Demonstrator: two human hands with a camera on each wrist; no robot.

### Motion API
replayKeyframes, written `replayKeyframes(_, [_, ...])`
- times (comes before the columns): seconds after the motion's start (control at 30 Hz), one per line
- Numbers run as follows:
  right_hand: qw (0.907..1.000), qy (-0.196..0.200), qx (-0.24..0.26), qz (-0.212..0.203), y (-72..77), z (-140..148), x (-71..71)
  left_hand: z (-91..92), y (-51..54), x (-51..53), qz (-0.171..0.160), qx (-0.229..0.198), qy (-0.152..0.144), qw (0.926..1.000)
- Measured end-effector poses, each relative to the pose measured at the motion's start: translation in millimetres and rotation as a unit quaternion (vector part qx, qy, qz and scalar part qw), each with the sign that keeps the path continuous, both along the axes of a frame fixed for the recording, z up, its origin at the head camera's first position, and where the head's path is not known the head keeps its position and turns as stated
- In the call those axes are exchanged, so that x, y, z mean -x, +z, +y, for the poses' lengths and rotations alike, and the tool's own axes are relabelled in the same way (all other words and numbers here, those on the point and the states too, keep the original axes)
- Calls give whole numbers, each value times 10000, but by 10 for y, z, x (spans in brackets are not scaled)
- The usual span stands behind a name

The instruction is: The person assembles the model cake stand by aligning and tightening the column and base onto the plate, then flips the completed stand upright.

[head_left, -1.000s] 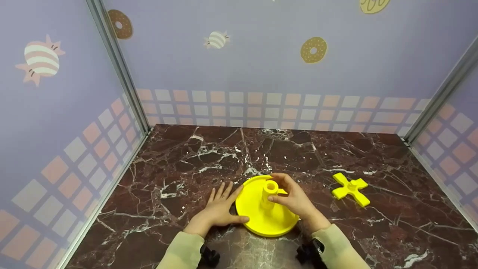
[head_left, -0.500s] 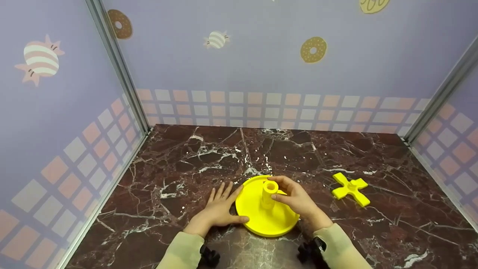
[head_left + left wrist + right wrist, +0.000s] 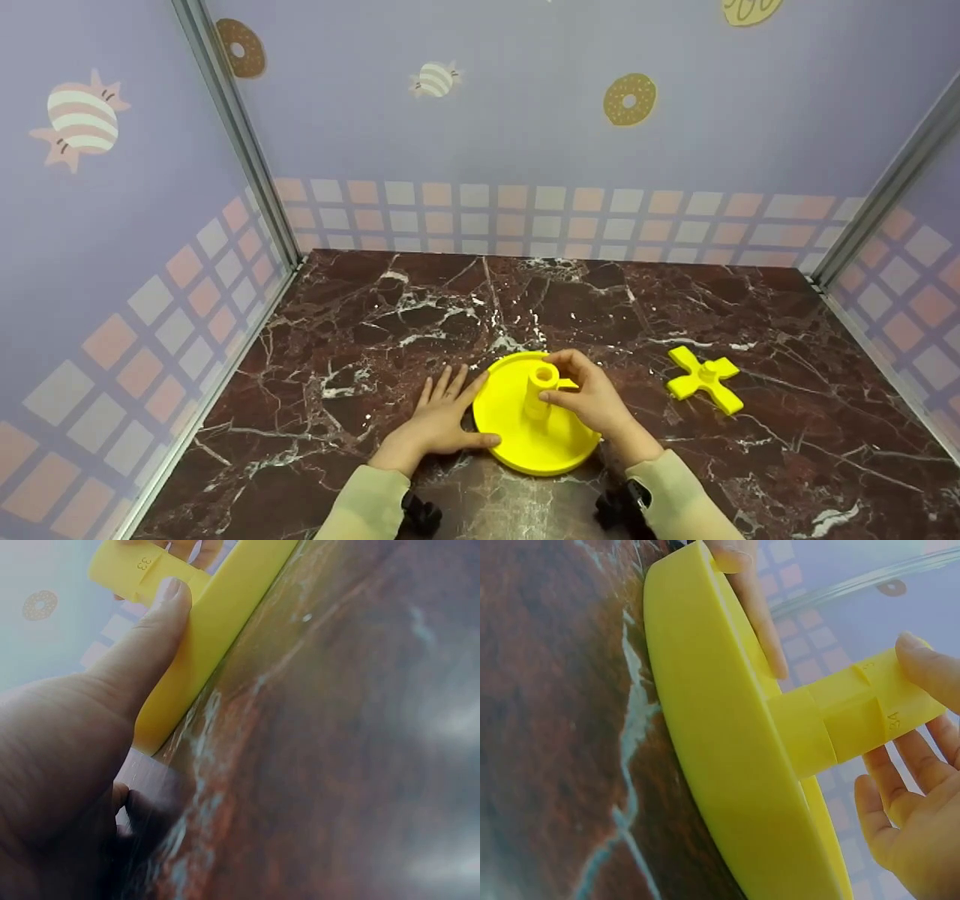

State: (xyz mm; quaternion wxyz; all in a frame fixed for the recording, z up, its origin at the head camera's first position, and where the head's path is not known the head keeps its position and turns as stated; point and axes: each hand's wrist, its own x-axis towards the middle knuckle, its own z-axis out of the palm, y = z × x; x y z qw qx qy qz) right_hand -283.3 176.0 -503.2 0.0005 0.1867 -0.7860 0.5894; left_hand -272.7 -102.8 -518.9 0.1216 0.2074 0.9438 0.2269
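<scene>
A round yellow dish (image 3: 525, 448) with a raised rim lies flat on the table in the head view. From inside it stands a hollow yellow tube (image 3: 537, 401), upright, with a small tab pointing right near its top. My right hand (image 3: 600, 405) holds the tube's upper part between thumb and fingers; in the right wrist view, moulded figures show on the tube (image 3: 847, 712). My left hand (image 3: 435, 427) rests against the dish's left side, fingers spread and straight, thumb over the rim. The left wrist view shows that thumb (image 3: 154, 634) touching the dish.
To the right on the dark red marbled table (image 3: 420, 300) lies a yellow four-armed cross piece (image 3: 705, 379) with a short central peg. Patterned purple walls (image 3: 510, 135) enclose the table at the back and both sides.
My right hand shifted slightly right along with the tube's tab, then came back to nearly its earlier position. The left hand and the dish have stayed put.
</scene>
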Motion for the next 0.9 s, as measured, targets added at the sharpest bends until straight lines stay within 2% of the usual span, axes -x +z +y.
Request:
replayKeyframes(0.13, [9999, 126, 92, 9, -11, 7, 4, -1, 2, 0, 15, -4, 11, 10000])
replayKeyframes(0.37, [9965, 765, 311, -143, -31, 45, 24, 2, -9, 6, 32, 1, 23, 10000])
replayKeyframes(0.57, [9973, 672, 191, -207, -29, 33, 27, 4, -12, 20, 45, 51, 18, 10000])
replayKeyframes(0.9, [9987, 501, 63, -61, -37, 15, 4, 7, -18, 12, -31, 68, 66, 10000])
